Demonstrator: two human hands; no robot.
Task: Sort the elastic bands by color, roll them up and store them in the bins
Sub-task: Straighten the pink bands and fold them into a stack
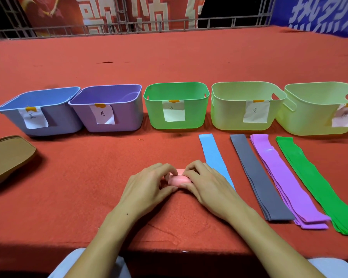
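Pink band roll (pixel 178 179) pinched between left hand (pixel 149 184) and right hand (pixel 206 182) on the desk (pixel 88 167), axis lying left-right. Pink-labelled bin (pixel 317 109) far right, beyond the flat bands; nearer the right hand, so probably carried there.

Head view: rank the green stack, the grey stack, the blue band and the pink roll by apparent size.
1. Green stack
2. Grey stack
3. Blue band, partly hidden by the right hand
4. Pink roll, mostly covered by the fingers
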